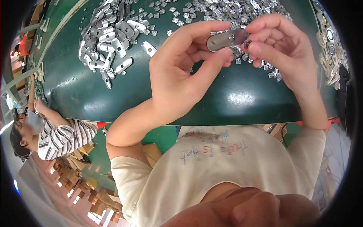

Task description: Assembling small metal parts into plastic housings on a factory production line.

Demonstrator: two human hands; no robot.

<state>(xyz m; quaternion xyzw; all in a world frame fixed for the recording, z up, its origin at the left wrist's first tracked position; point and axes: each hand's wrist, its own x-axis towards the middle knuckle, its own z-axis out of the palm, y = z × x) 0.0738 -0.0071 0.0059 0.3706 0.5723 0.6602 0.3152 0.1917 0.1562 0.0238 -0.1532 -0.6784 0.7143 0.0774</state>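
Silver round-ended plate (220, 41) is up over the green table (132, 89): left hand (185, 70) pinches its long edges, right hand (289, 51) grips a small dark piece (247, 44) at its right end. Small square metal pieces (245, 10) piled beyond.

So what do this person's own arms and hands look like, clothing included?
The left hand and right hand are ungloved, with no ring, watch or bracelet visible. The forearms are bare. Loose, cream-coloured short sleeves end near the elbows, part of a matching top with coloured lettering.
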